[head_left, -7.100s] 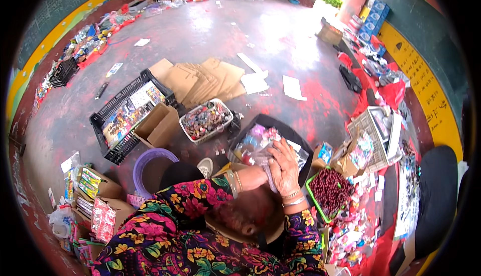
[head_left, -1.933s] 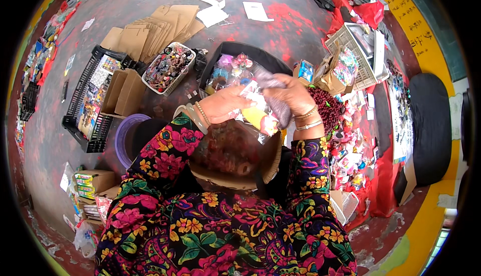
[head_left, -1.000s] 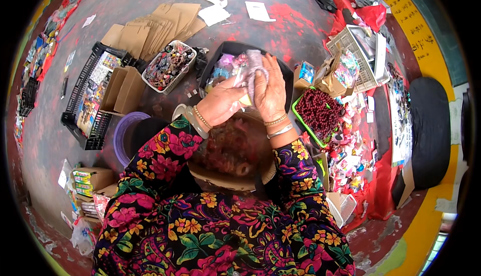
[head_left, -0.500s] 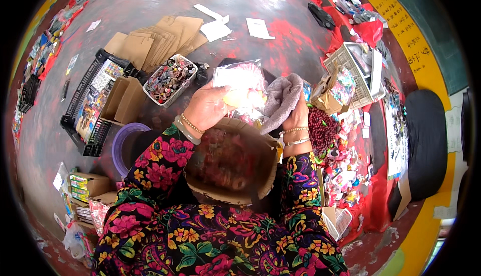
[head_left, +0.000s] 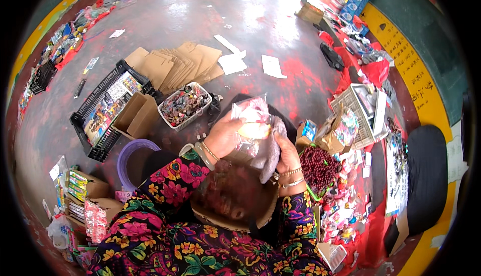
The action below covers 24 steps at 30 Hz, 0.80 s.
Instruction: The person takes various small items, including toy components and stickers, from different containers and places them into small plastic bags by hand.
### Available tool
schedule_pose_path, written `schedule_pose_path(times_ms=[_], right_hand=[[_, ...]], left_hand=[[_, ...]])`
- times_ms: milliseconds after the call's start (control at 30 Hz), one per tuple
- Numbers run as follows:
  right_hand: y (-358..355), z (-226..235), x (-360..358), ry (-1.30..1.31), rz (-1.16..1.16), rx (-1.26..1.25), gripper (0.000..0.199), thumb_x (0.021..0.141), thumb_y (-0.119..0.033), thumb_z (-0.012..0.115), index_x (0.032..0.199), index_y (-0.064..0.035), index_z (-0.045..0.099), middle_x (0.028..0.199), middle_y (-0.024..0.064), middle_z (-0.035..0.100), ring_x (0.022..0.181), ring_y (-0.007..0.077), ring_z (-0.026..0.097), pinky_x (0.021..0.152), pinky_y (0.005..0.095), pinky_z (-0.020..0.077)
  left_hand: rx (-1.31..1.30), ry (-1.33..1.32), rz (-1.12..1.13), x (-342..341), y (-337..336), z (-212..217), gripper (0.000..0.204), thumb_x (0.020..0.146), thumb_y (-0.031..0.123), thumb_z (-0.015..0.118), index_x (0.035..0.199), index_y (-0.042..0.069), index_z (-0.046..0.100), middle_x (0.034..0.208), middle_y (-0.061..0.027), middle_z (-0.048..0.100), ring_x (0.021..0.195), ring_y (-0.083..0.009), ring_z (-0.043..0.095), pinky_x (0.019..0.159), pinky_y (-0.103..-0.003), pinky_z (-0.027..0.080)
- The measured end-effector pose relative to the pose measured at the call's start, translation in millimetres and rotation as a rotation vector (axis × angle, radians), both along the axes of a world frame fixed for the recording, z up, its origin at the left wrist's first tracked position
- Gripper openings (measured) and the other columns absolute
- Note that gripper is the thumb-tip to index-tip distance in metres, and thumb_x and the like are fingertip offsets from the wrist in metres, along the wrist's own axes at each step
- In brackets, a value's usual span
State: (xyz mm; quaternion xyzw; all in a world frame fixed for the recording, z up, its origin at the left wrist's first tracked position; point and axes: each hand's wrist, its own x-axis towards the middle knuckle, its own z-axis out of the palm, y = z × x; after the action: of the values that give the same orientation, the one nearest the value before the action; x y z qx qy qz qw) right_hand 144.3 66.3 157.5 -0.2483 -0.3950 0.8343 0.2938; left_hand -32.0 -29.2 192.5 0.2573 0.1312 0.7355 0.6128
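My left hand (head_left: 224,136) is closed on a clear plastic bag (head_left: 253,112) with pink and yellow items inside; glare hides what they are. My right hand (head_left: 288,157) grips a fuzzy greyish-pink cloth (head_left: 270,157), its thumb on top and the folds hanging down. The cloth's left edge lies against the bag's right side. Both hands are above a round-edged cardboard container (head_left: 218,219) in front of my body. Its inside is dim, and I cannot make out what it holds.
To the left are a purple bucket (head_left: 123,162), a black crate (head_left: 81,120) of packaged items, an open cardboard box (head_left: 134,113) and a white basket (head_left: 175,121) of small trinkets. Flattened cardboard (head_left: 175,65) lies ahead. Dark red beads (head_left: 319,170) and a beige crate (head_left: 349,106) are at right.
My view has tilted up, showing more floor ahead. The cloth has come in from the right against the bag and hangs lower. Both hands keep their hold.
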Motion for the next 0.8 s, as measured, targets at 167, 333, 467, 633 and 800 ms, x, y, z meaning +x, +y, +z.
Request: schedule_pose_path(times_ms=[167,333,467,633,800], right_hand=[[-7,15,-2,-0.052,-0.068,-0.046,0.035,0.080,-0.004,0.058,0.114,-0.0024,0.052,0.099,0.0058,0.060,0.087,0.0179,0.059,0.078,0.0311,0.0502],[-1,26,8,-0.056,-0.171,0.021,0.031,0.075,0.005,0.058,0.106,0.0012,0.058,0.095,0.0085,0.063,0.083,0.0196,0.062,0.076,0.0307,0.0507],[6,22,18,-0.102,-0.181,0.048,0.029,0.074,0.005,0.058,0.102,0.0012,0.060,0.092,0.0073,0.064,0.080,0.0181,0.062,0.073,0.0294,0.0507],[9,14,10,-0.138,-0.156,0.046,0.028,0.071,0.005,0.059,0.099,0.0010,0.061,0.088,0.0064,0.064,0.076,0.0175,0.061,0.071,0.0290,0.0506],[15,3,17,-0.200,-0.192,0.059,0.026,0.076,0.000,0.060,0.102,0.0001,0.059,0.091,0.0062,0.063,0.079,0.0167,0.060,0.073,0.0284,0.0498]], left_hand=[[-0.074,0.163,0.060,0,3,-16,0.048,0.090,0.004,0.041,0.136,-0.001,0.026,0.130,-0.0121,0.041,0.116,-0.0217,0.047,0.096,-0.034,0.039],[-0.088,0.157,-0.067,7,0,-18,0.052,0.088,0.005,0.048,0.135,-0.002,0.026,0.129,-0.0117,0.043,0.115,-0.0216,0.048,0.093,-0.034,0.041],[-0.073,0.055,-0.232,5,-2,-8,0.050,0.085,0.005,0.052,0.131,-0.001,0.033,0.126,-0.0131,0.047,0.111,-0.0227,0.051,0.089,-0.036,0.044],[-0.173,0.042,-0.144,7,3,-40,0.041,0.089,0.005,0.044,0.129,-0.004,0.036,0.127,-0.0152,0.047,0.114,-0.0262,0.050,0.096,-0.038,0.042],[-0.230,-0.013,-0.114,7,5,-40,0.039,0.093,0.009,0.039,0.130,-0.003,0.035,0.127,-0.0142,0.047,0.113,-0.0270,0.050,0.094,-0.040,0.043]])
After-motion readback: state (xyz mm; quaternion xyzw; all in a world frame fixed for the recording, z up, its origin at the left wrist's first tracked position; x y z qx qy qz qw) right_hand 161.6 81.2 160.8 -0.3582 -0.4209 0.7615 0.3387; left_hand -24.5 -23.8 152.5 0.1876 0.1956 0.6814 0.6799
